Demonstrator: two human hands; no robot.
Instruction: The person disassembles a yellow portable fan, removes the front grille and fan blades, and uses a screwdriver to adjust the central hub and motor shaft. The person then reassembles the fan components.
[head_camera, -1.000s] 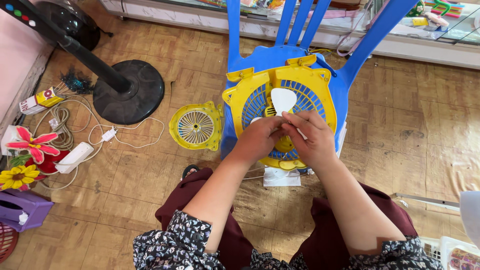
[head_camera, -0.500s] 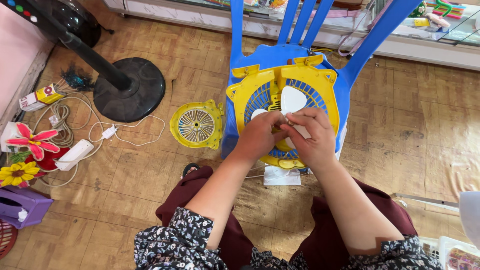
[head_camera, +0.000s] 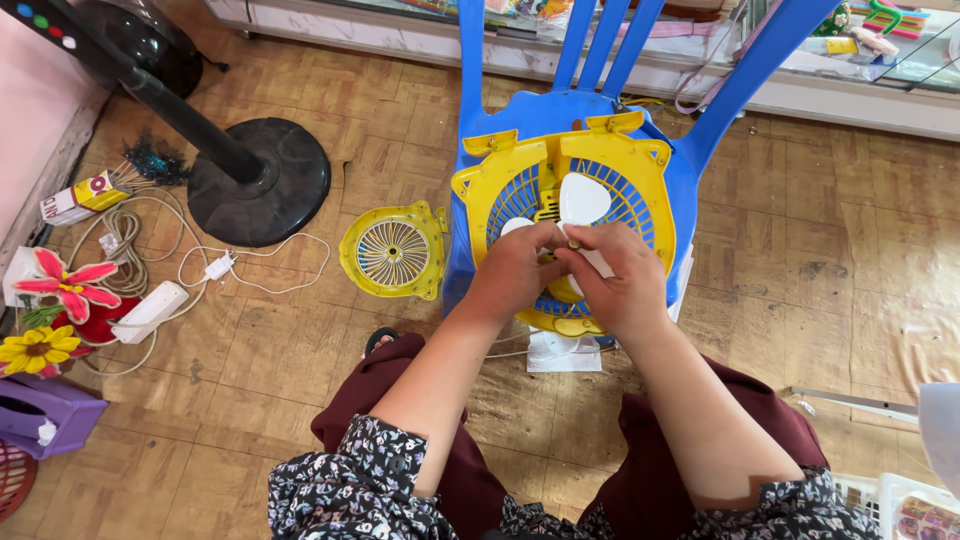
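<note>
Both hands are on the white fan blade at the middle of the yellow fan housing, which lies flat on the seat of the blue plastic chair — the left hand curled around the blade's left side, the right hand pinching it at the hub with bent fingers. Down on the wooden floor, just left of the chair, lies the detached yellow grille, and farther left stands the black round base of a pedestal fan — white cables looped near it.
</note>
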